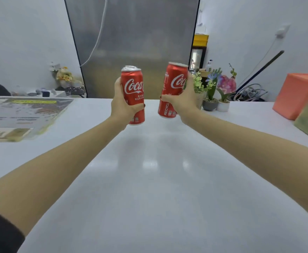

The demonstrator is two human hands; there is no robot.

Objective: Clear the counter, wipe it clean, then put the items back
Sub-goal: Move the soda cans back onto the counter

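Single view, worn on my head, wide-angle. It looks forward and slightly down along my outstretched forearms, across the white counter (149, 179) toward the grey panel (131, 42) at its far edge. My left hand (122, 105) and right hand (184, 101) sit near frame centre, close to the lens. Edges bow noticeably. No second view to compare.

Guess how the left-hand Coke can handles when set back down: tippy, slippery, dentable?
The left can is tall and slim, so probably tippy on the glossy counter. Its smooth wall may slip, though the left hand wraps it fully. Likely thin and dentable; full or empty can't be told.
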